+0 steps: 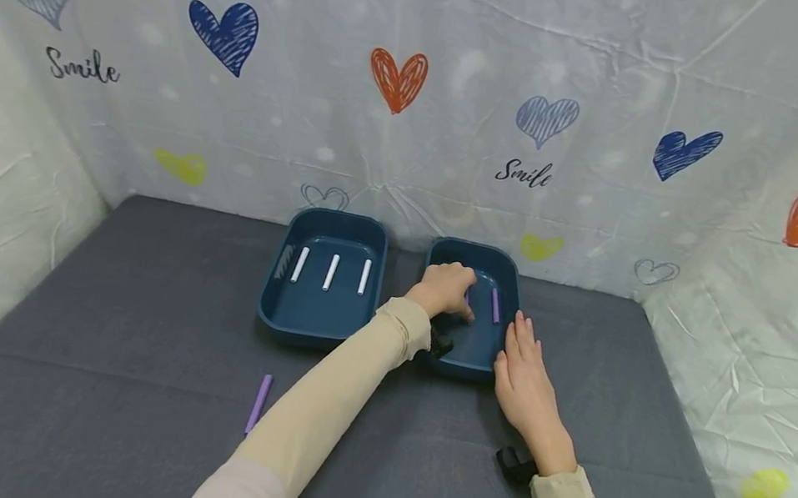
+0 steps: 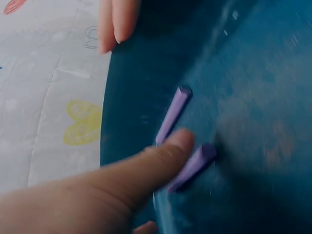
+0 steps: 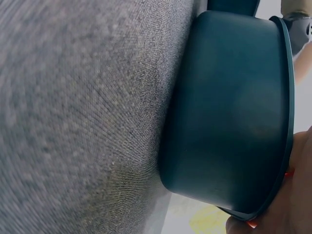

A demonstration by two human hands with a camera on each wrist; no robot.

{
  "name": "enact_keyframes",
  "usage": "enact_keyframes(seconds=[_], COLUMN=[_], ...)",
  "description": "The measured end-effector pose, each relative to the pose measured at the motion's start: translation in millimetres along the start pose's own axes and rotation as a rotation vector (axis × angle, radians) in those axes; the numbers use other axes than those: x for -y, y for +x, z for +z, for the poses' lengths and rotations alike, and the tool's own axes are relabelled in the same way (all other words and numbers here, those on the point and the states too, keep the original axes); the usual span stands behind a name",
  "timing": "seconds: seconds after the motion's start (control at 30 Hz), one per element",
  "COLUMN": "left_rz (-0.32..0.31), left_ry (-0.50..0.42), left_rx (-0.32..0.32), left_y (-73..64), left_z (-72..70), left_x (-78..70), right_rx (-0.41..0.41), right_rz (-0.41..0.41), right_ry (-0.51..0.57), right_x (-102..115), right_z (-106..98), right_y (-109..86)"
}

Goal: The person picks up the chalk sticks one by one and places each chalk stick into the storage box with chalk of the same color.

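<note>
My left hand reaches into the right blue tray, thumb and fingers apart around a purple chalk stick. In the left wrist view the thumb overlaps this stick, which lies close to the tray's bottom. Beside it, farther right in the tray, rests a second purple chalk stick. My right hand lies with straight fingers along the tray's right side. In the right wrist view its fingers are at the rim of the tray.
Left of this tray stands another blue tray holding three white chalk sticks in a row. One purple chalk stick lies on the grey table, left of my left forearm. A cloth with printed hearts hangs behind the table.
</note>
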State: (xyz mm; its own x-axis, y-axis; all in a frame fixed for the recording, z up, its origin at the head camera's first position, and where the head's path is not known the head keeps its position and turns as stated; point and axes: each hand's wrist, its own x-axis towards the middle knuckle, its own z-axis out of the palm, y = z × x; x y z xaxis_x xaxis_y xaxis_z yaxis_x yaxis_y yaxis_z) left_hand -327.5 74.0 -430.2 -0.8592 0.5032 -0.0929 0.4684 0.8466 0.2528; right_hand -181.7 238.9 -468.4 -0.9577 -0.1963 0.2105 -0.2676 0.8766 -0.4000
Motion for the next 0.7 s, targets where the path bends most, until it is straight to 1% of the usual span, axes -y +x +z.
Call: enact_keyframes(seconds=[0.1,0.33,0.6,0.7], left_rz=[0.003,0.022,0.087,0.123], left_ry=[-0.012,-0.111,-0.160,-0.150], left_rx=[-0.003,0.000,-0.043,-0.069], left_y=[-1.6,-8.4,-15.2,-20.0], left_z=[-6.0,-22.1,-34.8,-37.9], left_x=[-0.9,-3.2,1.8,5.6], right_rx=[0.002,-0.005,-0.003,0.000], right_rz=[0.009,0.006,0.002,0.002], right_ry=[-0.006,-0.018,-0.011,-0.014], right_x=[-0.2,-0.9,0.9,1.6], right_z=[-0.2,-0.7,-0.5,-0.1], right_y=[-0.6,-0.4,0.4,0.6])
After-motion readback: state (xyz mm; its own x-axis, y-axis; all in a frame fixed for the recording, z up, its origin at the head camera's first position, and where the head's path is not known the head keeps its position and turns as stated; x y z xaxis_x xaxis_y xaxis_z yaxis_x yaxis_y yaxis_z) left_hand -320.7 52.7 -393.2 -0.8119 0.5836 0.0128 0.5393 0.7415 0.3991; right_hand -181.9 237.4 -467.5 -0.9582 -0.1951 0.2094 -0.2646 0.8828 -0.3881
